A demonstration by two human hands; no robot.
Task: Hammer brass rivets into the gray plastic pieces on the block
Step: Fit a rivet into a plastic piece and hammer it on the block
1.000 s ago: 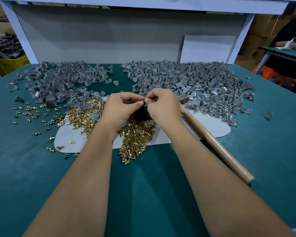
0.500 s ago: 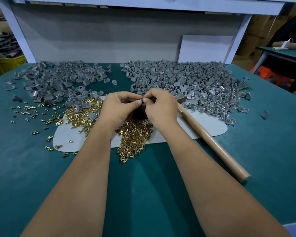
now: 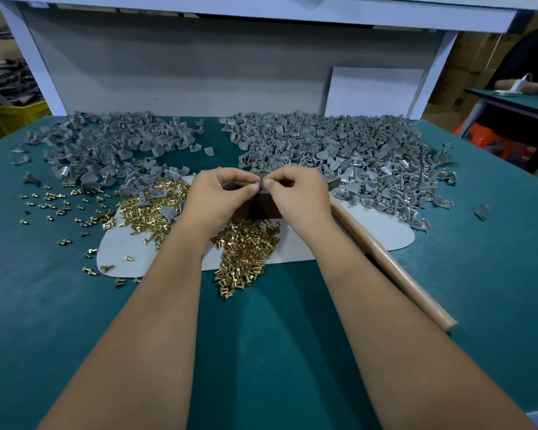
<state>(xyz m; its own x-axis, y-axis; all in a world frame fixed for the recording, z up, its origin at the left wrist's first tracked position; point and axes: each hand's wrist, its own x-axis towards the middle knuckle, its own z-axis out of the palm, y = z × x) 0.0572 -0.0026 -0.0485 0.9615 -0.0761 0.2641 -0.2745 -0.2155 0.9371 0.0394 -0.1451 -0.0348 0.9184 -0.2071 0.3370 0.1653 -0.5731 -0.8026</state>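
both hands are brought together above the dark block (image 3: 261, 206), fingertips nearly touching. the left hand (image 3: 218, 197) and the right hand (image 3: 295, 197) are each curled, and a small piece (image 3: 257, 183) is pinched between them; what it is cannot be told. brass rivets (image 3: 246, 246) are heaped on the pale mat (image 3: 382, 231) just below the block, with more scattered to the left. gray plastic pieces (image 3: 339, 150) are piled at the back right and back left of the teal desk (image 3: 479, 274). a hammer handle (image 3: 395, 268) is laid beside the right forearm.
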